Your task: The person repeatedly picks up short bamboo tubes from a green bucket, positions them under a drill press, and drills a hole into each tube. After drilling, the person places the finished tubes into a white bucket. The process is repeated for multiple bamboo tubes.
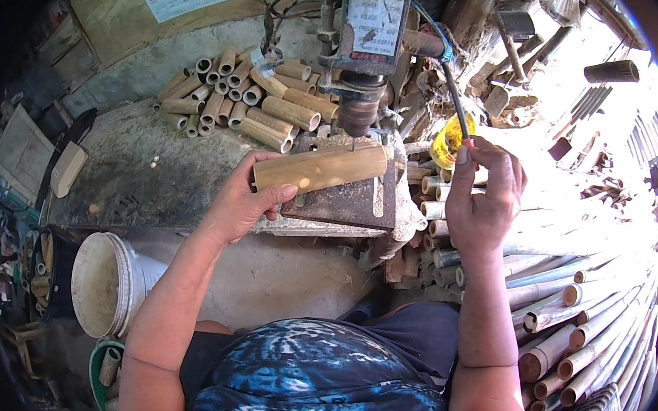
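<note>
My left hand is closed around the left end of a bamboo tube, its thumb along the near side. The tube lies slightly tilted over the metal table of a drill press. Above the tube's right part is the chuck, and its thin bit reaches down to the bamboo; I cannot tell how deep. A small pale round spot shows on the tube near my thumb. Raised at the right, my right hand grips the end of the press's dark lever.
Short bamboo tubes are piled on the bench behind the work. A yellow container sits behind the lever. Long bamboo poles are stacked at the right. A white bucket and a green tub stand at lower left.
</note>
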`<action>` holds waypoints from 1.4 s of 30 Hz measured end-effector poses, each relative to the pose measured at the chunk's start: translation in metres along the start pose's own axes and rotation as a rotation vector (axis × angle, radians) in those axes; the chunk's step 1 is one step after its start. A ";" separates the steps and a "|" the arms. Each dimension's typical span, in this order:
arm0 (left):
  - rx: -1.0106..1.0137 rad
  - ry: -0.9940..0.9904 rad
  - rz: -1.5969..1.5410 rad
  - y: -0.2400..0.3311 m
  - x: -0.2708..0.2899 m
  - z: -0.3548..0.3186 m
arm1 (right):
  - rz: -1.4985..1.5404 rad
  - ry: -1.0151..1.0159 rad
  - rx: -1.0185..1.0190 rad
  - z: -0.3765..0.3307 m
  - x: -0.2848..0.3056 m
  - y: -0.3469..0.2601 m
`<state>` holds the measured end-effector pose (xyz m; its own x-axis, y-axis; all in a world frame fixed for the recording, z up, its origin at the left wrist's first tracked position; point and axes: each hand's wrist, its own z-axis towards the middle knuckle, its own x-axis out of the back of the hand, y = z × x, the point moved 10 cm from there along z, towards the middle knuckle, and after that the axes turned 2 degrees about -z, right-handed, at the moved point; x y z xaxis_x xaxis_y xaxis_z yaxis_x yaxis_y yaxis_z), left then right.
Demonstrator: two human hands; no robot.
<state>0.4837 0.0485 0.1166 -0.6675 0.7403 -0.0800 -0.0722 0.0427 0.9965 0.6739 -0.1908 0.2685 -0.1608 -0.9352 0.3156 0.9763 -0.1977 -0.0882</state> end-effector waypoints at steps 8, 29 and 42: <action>-0.007 0.001 0.001 0.002 -0.001 -0.002 | 0.058 -0.108 -0.166 -0.020 -0.036 0.026; -0.038 -0.001 0.160 0.006 0.003 0.003 | 0.151 -0.247 -0.209 0.014 -0.005 0.012; -0.228 -0.047 0.539 0.015 -0.057 0.045 | -0.005 -0.072 -0.077 0.107 0.022 -0.006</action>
<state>0.5541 0.0372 0.1377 -0.6210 0.6466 0.4431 0.1071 -0.4900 0.8651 0.6803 -0.1785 0.3772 -0.1516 -0.9110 0.3835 0.9612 -0.2264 -0.1578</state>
